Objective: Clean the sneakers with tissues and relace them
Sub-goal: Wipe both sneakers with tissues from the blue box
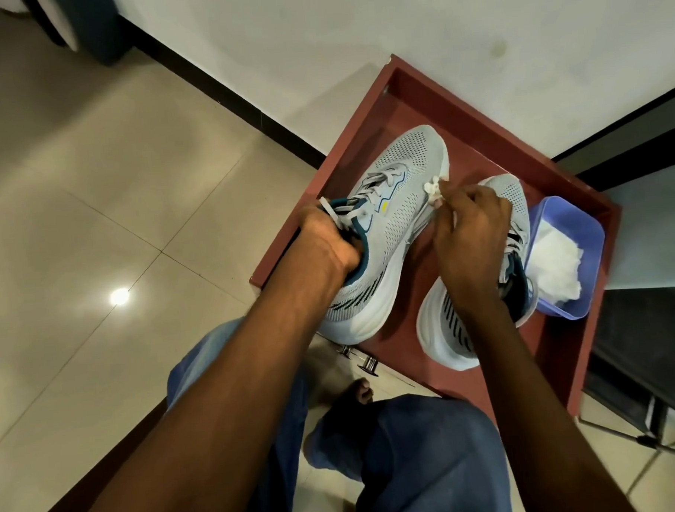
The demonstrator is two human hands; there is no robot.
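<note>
Two grey mesh sneakers with white soles stand on a low red table (484, 369). The left sneaker (410, 198) is laced, toe pointing away. My left hand (327, 240) grips it at the collar, fingers inside the opening. My right hand (474, 234) pinches a small crumpled white tissue (549, 184) against the right side of that sneaker near the sole. The right sneaker (443, 328) lies behind my right hand, partly hidden by it.
A purple plastic tub (574, 222) with white tissues (552, 262) sits at the table's right edge. The table stands in a corner against a white wall. Tiled floor lies to the left. My knees in blue trousers are just below the table.
</note>
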